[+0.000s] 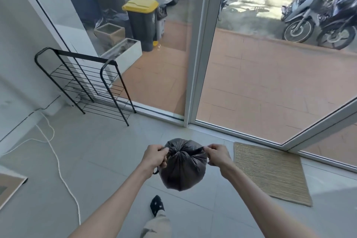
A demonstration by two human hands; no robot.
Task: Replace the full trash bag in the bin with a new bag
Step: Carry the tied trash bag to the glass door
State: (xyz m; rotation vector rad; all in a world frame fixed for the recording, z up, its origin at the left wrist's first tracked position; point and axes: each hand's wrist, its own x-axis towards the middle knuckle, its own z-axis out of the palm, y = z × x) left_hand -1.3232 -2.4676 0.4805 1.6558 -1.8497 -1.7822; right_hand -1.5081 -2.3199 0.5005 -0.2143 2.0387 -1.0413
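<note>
The left hand (pixel 155 157) and the right hand (pixel 217 155) each gripped 1 end of the tie at the gathered top of the black trash bag (pixel 183 168), 1 on either side. The bag hung above the tiled floor (pixel 108 164), near a woven mat (pixel 270 172).

Head-worn view, forward and downward

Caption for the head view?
Black trash bag, ties gripped by left hand and right hand, near a glass door.
</note>
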